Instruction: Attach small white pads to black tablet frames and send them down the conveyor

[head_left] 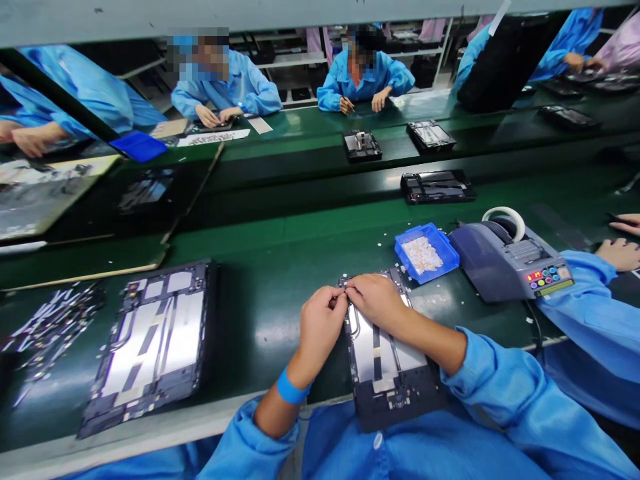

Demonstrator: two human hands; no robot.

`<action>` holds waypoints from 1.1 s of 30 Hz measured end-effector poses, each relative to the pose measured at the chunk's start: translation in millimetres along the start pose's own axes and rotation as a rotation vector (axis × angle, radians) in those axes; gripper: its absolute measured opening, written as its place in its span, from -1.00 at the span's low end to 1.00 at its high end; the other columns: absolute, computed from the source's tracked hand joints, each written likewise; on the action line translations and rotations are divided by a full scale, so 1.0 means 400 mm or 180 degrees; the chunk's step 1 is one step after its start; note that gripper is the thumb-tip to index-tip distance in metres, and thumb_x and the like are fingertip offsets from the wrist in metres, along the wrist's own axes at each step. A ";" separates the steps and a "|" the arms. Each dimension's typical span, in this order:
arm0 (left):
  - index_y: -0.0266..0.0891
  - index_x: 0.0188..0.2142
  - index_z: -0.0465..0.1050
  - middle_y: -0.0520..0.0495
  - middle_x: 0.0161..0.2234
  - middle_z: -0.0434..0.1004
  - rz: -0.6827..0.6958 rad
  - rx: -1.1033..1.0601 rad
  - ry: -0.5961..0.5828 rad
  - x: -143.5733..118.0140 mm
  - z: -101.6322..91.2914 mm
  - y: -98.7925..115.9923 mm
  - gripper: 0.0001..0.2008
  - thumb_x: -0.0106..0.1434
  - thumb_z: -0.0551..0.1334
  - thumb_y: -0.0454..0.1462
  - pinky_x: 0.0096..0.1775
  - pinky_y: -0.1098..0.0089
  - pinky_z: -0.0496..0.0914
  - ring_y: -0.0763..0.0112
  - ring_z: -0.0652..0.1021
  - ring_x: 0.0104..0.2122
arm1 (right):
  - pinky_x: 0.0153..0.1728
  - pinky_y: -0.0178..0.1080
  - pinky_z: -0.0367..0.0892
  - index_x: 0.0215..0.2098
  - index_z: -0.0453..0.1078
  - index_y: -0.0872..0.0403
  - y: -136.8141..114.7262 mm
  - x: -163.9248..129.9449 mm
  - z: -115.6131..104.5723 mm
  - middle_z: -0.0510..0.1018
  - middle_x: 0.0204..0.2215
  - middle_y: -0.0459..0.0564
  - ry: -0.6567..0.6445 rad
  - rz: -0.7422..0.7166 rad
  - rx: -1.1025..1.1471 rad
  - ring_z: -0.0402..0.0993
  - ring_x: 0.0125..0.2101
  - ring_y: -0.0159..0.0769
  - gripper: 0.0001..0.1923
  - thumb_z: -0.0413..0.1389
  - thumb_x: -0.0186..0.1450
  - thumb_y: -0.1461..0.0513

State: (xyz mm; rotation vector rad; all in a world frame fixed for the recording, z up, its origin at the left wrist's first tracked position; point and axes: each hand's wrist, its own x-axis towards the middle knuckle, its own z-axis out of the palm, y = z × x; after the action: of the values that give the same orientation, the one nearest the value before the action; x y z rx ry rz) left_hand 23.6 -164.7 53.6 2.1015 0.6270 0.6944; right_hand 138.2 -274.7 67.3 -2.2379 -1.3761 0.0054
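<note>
An opened tablet (387, 393) lies at the table's front edge before me, its silver battery plates and black flex cables exposed. At its upper left corner, my left hand (320, 327) is closed in a pinch, thumb and fingertips together. My right hand (377, 300) reaches over the tablet's top, its fingers pinched at the same corner and touching or nearly touching the left fingertips. Anything between the fingertips is too small or hidden to name. A blue tray (443, 262) of small whitish pieces (423, 255) stands just beyond the tablet's upper right corner.
A stack of opened tablets (155, 333) stands to the left, beside a pile of thin strips (60, 327). On the right are a tape dispenser (493, 260) and a neighbour's sleeve (585, 313). More devices (440, 187) sit farther back; co-workers sit across the line.
</note>
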 end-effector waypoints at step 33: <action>-0.20 -0.38 0.56 -0.03 -0.39 0.66 -0.0741 -0.0910 0.0076 0.001 0.026 0.012 -0.88 0.15 0.30 -0.20 -0.31 0.36 0.45 0.31 0.61 -0.38 | -0.24 -0.25 0.27 -0.30 0.52 0.10 -0.020 -0.001 -0.005 0.61 -0.31 0.07 -0.0099 0.0415 -0.0287 0.52 -0.26 -0.19 -0.85 0.10 0.36 0.32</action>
State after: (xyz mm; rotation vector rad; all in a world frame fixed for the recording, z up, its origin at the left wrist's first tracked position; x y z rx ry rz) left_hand 31.8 -172.6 52.3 1.7279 0.7264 0.6366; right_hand 131.8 -273.1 72.3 -2.4086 -1.2672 0.0236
